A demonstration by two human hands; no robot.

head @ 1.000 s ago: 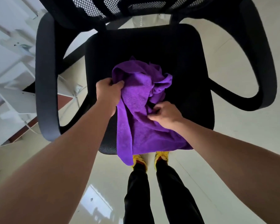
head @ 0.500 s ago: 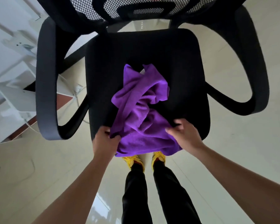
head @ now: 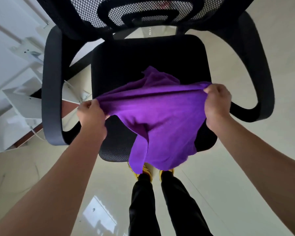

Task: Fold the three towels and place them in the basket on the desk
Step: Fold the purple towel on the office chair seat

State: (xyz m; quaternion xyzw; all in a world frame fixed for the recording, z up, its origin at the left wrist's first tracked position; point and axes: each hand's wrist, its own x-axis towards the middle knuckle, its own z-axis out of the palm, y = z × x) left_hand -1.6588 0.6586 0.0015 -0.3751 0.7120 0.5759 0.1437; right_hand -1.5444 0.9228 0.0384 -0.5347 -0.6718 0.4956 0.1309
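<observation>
A purple towel [head: 160,120] hangs stretched between my two hands above the front of a black office chair seat [head: 143,60]. My left hand [head: 90,114] grips its left top corner. My right hand [head: 216,104] grips its right top corner. The top edge is pulled taut; the rest droops down over the seat's front edge, with one fold still bunched on the seat behind. No other towels, basket or desk are in view.
The chair's armrests [head: 51,86] curve out on both sides and its mesh back [head: 143,12] is at the top. White furniture [head: 15,68] stands at the left. My legs and yellow shoes [head: 146,171] are on the glossy tiled floor below.
My hands slid from the crumpled towel on the seat out to its corners, lifted it and pulled it wide apart. The towel went from a bunched heap to a spread sheet.
</observation>
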